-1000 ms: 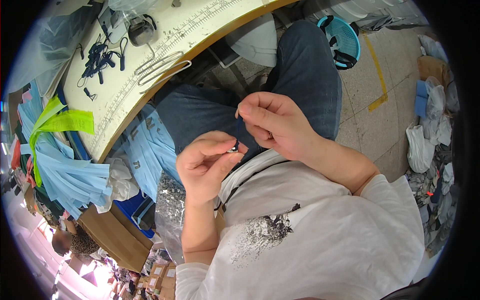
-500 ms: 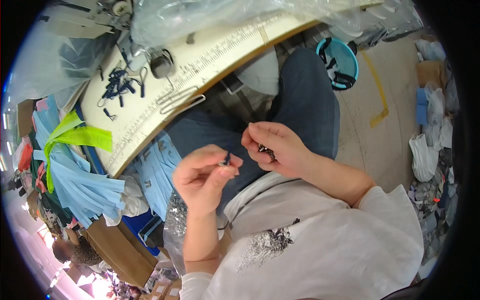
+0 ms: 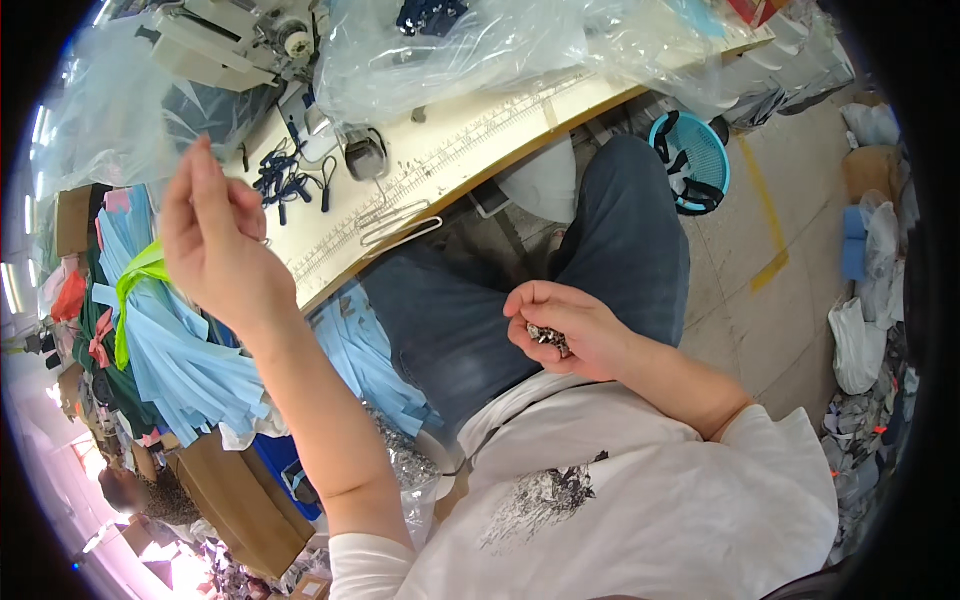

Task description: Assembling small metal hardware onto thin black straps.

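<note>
My left hand (image 3: 225, 240) is raised over the left end of the white table (image 3: 455, 165), with two fingers stretched out and the others curled. I see nothing held in it. Beside it on the table lies a loose pile of small dark blue cord loops with short tabs (image 3: 285, 180). My right hand (image 3: 580, 330) is above my lap, its fingers curled round a cluster of small silvery and dark metal pieces (image 3: 548, 341). Their exact kind is too small to make out.
A bent wire rack (image 3: 400, 222) juts over the table's near edge. Clear plastic sheeting (image 3: 450, 70) covers the back, near a sewing machine (image 3: 225, 45). Light blue fabric strips (image 3: 190, 370) hang at left. A turquoise basket (image 3: 705, 150) stands on the floor at right.
My left hand has moved up and left from near the right hand to above the table; the small dark piece at its fingertips no longer shows. My right hand stays over my lap.
</note>
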Tool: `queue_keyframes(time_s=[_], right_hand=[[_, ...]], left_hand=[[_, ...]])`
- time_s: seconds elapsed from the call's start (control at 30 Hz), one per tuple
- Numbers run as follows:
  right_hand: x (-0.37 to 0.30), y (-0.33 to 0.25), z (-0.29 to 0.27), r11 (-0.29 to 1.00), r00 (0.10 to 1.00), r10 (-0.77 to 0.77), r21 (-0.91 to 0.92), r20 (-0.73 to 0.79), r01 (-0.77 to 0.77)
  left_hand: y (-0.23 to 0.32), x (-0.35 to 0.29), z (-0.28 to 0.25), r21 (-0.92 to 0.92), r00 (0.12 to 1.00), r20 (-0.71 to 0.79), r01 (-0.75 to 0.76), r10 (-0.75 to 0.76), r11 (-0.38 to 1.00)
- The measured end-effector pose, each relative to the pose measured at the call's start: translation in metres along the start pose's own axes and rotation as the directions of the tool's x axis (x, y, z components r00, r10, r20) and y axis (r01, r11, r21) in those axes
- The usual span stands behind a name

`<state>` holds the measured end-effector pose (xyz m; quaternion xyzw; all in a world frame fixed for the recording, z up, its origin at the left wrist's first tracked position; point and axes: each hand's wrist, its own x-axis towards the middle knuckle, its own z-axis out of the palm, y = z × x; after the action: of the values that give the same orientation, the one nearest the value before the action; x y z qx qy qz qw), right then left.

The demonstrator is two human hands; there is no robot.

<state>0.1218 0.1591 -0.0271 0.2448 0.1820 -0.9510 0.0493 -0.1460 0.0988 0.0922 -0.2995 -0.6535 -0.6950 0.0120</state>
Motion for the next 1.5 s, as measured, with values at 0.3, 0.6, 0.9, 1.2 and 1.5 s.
queue_keyframes(time_s=[0.3, 0.6, 0.9, 1.2, 1.5], right_hand=[[0.017, 0.006, 0.007, 0.997, 0.995, 0.056, -0.054, 0.080, -0.051], [0.006, 0.003, 0.003, 0.996, 0.999, -0.040, -0.082, -0.029, 0.037], [0.010, 0.000, -0.002, 0.996, 0.983, -0.063, -0.059, 0.172, 0.074], [0.005, -0.005, 0.004, 1.000, 0.996, -0.019, 0.024, 0.089, 0.017], [0.003, -0.003, -0.002, 0.991, 0.982, -0.089, -0.086, 0.164, 0.104]], left_hand=[[-0.060, -0.038, -0.028, 0.776, 0.955, 0.249, -0.095, -0.164, 0.623], [-0.059, -0.058, -0.044, 0.264, 0.976, 0.147, 0.120, -0.163, 0.957], [-0.008, -0.135, -0.047, -0.354, 0.940, 0.159, 0.340, -0.303, 0.871], [-0.014, -0.196, -0.031, -0.418, 0.617, 0.411, 0.782, -0.671, 0.463], [-0.013, -0.200, -0.027, -0.346, 0.614, 0.453, 0.789, -0.646, 0.508]])
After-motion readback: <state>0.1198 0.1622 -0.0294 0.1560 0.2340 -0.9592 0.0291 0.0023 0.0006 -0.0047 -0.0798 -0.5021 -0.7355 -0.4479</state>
